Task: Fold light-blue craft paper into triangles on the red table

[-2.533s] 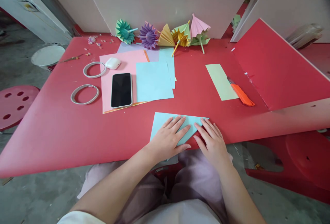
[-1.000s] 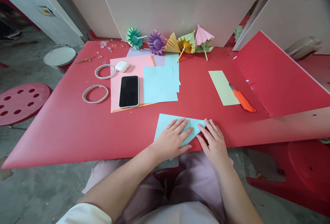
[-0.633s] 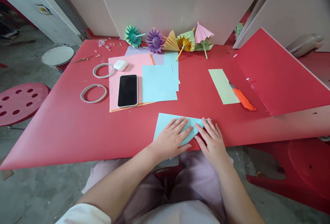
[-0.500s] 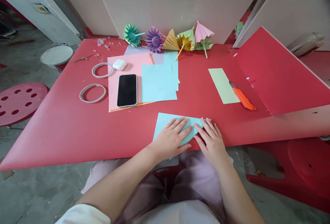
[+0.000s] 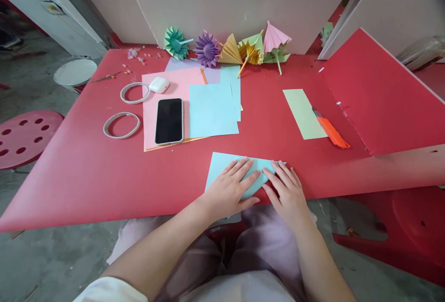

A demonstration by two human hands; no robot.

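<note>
A light blue sheet of paper [image 5: 218, 168] lies near the front edge of the red table, with a corner folded over on its right side. My left hand [image 5: 231, 183] rests flat across the middle of the paper, fingers spread. At the folded right part, my right hand [image 5: 285, 186] presses down with its fingers stretched out and apart. The fingertips of both hands are close together. Part of the paper is hidden beneath the hands.
A phone [image 5: 169, 121], an earbud case [image 5: 159, 85] and blue sheets [image 5: 213, 109] lie on pink paper [image 5: 149, 130]. Two tape rolls [image 5: 121, 125] sit left. An orange cutter [image 5: 333, 132] touches green paper [image 5: 299, 112] at right. Paper umbrellas [image 5: 207, 49] line the back.
The camera view has shifted slightly. Both hands stay on the blue paper in nearly the same places, with no clear change in the fold.
</note>
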